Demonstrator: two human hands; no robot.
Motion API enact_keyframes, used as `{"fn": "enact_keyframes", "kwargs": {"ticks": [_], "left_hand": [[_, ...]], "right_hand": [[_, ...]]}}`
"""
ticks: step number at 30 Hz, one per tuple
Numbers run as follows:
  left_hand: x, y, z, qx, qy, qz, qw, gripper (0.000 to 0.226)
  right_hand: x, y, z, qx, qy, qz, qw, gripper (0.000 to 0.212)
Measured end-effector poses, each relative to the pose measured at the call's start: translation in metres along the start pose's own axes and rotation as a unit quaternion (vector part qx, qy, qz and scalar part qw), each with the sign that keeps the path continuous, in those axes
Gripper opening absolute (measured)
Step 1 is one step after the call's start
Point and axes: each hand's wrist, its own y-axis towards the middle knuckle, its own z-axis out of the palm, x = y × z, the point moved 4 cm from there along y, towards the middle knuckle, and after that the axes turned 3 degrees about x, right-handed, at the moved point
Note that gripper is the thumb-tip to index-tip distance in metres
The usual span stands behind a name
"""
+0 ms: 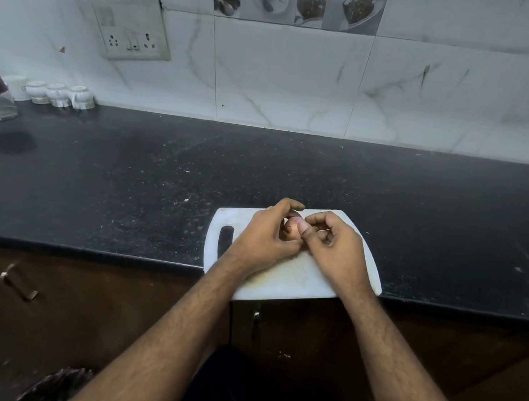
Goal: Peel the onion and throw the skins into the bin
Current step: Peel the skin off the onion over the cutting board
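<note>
Head view: onion (pixel 290 227) mostly behind fingers (pixel 283 206).

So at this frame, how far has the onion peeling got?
Early to mid-peel. Done: nothing clearly; no loose skins show on the white cutting board. In hand: the left hand holds the small onion over the board while the right hand picks at it with thumb and fingertips. Left: finishing the peel and dropping skins in the bin, partly visible below the counter.

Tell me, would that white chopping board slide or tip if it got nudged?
The cutting board likely stays stiff. Its near edge overhangs the black counter, so pressing there might tip it. The polished-looking counter may let it slide.
</note>
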Motion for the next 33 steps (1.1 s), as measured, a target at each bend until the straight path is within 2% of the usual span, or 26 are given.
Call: {"fn": "enact_keyframes", "kwargs": {"ticks": [4, 19, 24, 27, 31, 33], "left_hand": [[0.004, 0.002, -0.001, -0.016, -0.008, 0.001, 1.000, 0.052], [0.004, 0.001, -0.005, -0.013, -0.026, -0.016, 0.999, 0.055], [0.003, 0.001, -0.003, -0.010, -0.019, 0.009, 1.000, 0.052], [0.003, -0.001, -0.003, -0.023, -0.012, 0.013, 1.000, 0.051], [0.003, -0.002, -0.011, -0.086, -0.025, 0.021, 0.996, 0.048], [0.003, -0.002, -0.011, -0.074, -0.054, 0.024, 0.996, 0.050]], "right_hand": [[-0.002, 0.000, -0.001, 0.003, 0.020, 0.027, 0.999, 0.004], [-0.005, 0.001, 0.000, -0.020, -0.004, 0.047, 0.999, 0.009], [-0.004, 0.000, -0.001, -0.038, -0.020, 0.065, 0.997, 0.013], [-0.003, 0.000, -0.001, -0.046, -0.054, 0.075, 0.995, 0.013], [-0.005, 0.000, -0.002, -0.056, -0.075, 0.080, 0.992, 0.011], [-0.006, 0.001, -0.001, -0.047, -0.078, 0.079, 0.993, 0.009]]}}
